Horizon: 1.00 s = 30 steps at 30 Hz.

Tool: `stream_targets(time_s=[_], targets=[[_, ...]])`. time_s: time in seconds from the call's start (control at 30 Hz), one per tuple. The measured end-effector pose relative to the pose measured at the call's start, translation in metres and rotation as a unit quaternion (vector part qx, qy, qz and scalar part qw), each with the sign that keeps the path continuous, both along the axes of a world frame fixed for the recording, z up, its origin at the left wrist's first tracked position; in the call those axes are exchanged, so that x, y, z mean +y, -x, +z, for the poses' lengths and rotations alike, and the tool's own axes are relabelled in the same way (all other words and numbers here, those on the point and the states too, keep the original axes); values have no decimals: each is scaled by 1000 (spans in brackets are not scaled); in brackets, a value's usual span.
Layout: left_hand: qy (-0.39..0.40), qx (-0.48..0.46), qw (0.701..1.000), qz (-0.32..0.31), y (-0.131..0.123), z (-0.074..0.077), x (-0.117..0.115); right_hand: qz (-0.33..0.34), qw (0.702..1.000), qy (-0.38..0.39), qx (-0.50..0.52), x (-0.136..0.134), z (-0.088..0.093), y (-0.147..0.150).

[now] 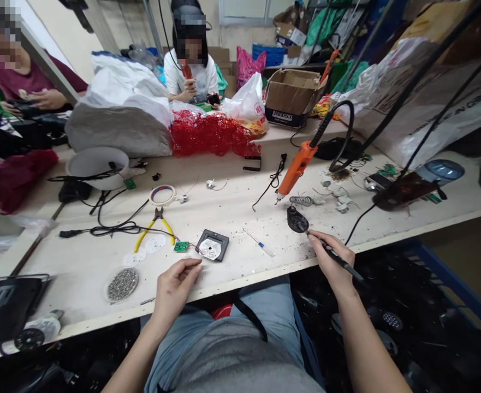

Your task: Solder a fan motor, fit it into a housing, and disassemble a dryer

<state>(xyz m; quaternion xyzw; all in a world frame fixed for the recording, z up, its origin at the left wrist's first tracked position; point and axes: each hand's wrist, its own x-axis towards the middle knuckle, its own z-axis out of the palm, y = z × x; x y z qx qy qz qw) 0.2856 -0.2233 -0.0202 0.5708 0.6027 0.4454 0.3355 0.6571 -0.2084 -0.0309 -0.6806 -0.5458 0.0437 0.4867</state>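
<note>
My right hand [331, 261] is closed round the dark handle of a soldering iron [338, 257]. Its front end reaches a small black holder [297, 220] on the bench; whether the tip touches it I cannot tell. My left hand [177, 285] rests at the bench's front edge, thumb and fingers pinched together, and anything between them is too small to make out. Just beyond those fingers lies a square black housing [223, 239] with a round white LED board [210, 248]. Thin wires run from it to a green circuit board [180, 246].
Yellow-handled cutters [165, 222], a tape roll [162, 195], a dish of small screws [123, 284] and a small screwdriver [259, 243] lie on the bench. An orange electric screwdriver [297, 168] hangs above on its cable. Two people sit across, behind white sacks [117, 103] and red netting [211, 132].
</note>
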Motion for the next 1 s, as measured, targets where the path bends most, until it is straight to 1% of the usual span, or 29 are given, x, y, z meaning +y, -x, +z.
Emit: stream_targets(time_s=[0.2,0.33,0.4,0.53,0.67,0.73,0.77,0.83,0.93,1.0], targets=[[-60,77,995,-15,-1,-2,-8,-8,1000,10,6,-1,4,6],[-80,96,992,-17,-2,-2,-11,-23,1000,9,4,-2,7,9],[-77,96,992,-5,-1,-4,-10,-20,1000,12,2,-2,7,8],[-54,81,994,46,-2,-8,-8,-13,1000,22,16,-6,11,8],[-27,65,995,71,-5,-10,-7,-62,995,31,76,-16,21,16],[-21,61,995,78,-7,-10,-6,-67,993,30,93,-22,27,24],[-22,60,995,81,-8,-10,-6,-60,994,22,93,-24,29,29],[-27,58,995,82,-11,-10,-6,-20,997,-3,77,-30,33,40],[-32,60,994,82,-16,-11,-6,80,995,-41,40,-38,34,62],[-31,66,993,88,-19,-12,-6,160,986,-50,18,-43,34,80]])
